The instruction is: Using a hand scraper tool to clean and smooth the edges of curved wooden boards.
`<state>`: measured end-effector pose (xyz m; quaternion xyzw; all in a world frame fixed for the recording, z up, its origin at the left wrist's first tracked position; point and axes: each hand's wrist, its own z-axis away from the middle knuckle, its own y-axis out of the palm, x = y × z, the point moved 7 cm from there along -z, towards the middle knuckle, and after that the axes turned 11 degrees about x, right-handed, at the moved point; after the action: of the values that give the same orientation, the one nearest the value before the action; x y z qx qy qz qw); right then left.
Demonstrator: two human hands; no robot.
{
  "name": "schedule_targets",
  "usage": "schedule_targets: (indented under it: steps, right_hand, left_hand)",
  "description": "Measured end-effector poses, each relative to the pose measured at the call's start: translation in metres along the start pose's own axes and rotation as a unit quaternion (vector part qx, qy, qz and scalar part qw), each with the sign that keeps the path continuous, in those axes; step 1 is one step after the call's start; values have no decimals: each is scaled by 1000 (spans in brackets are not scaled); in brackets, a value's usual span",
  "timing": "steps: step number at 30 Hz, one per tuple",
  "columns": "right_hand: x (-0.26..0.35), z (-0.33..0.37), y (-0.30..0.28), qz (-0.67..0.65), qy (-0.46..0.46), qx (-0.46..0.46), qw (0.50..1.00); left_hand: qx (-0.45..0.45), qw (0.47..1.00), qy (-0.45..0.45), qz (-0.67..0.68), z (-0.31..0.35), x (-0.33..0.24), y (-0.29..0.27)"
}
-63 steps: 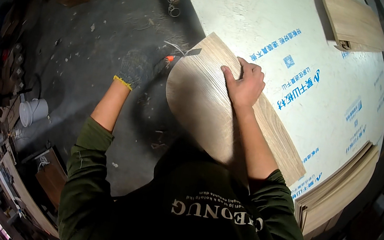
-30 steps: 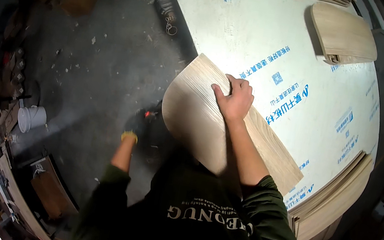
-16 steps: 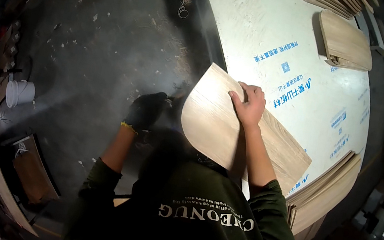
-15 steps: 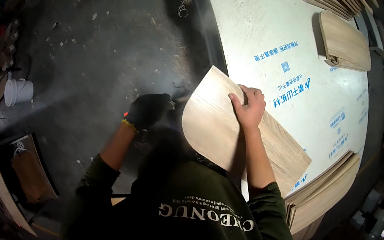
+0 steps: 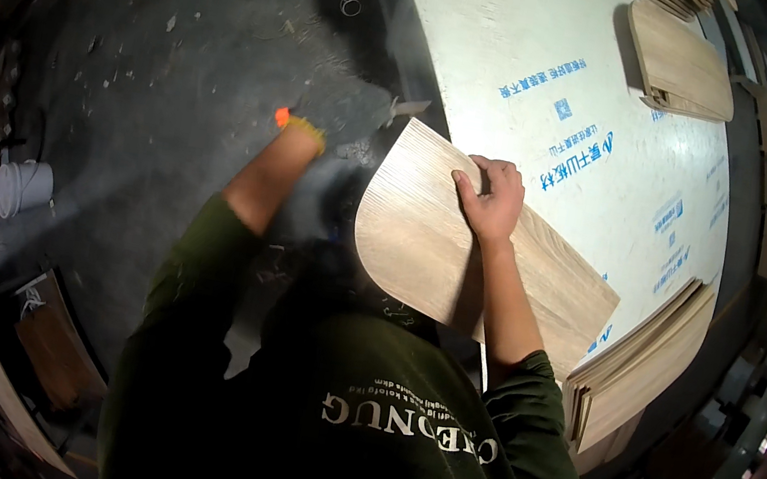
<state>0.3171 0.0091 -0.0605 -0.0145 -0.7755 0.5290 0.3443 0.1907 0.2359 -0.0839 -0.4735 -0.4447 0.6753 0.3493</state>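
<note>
A light wood-grain panel (image 5: 428, 217) with a rounded left end lies on the near edge of a white worktable (image 5: 494, 65), overhanging it toward my body. My bare right hand (image 5: 492, 197) grips the panel near its far edge, thumb on the upper face and fingers curled at the edge. My left hand (image 5: 348, 120), in a dark glove with a yellow cuff, is closed around a tool with a short flat blade (image 5: 413, 107). The blade sits by the panel's far left corner; whether it touches cannot be made out. The glove blurs into the dark floor.
A stack of curved wood panels (image 5: 636, 368) stands at the table's right near side. More rounded panels (image 5: 682, 61) lie at the far right. A white bucket (image 5: 24, 187) stands on the floor at left. Boards (image 5: 57, 342) lean at the lower left.
My left hand has moved away from my body and rightward, from beside the rounded end to the panel's far corner. My right hand keeps its hold. The whole view has shifted slightly.
</note>
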Motion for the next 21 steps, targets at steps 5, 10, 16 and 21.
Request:
schedule_targets:
  steps: [5,10,16,21]
  right_hand:
    - [-4,3,-3,0,20,4,1000]
    - [0,-1,0,-3,13,3,1000]
    - [5,-4,1,11,24,24,999]
    - [-1,-1,-1,31,47,20,998]
  left_hand:
    - [-10,999,6,34,23,-18,10]
    - [-8,999,-19,28,-15,-10,10]
    - [-150,956,76,241,-6,-31,26]
    - [-53,988,101,102,27,-52,36]
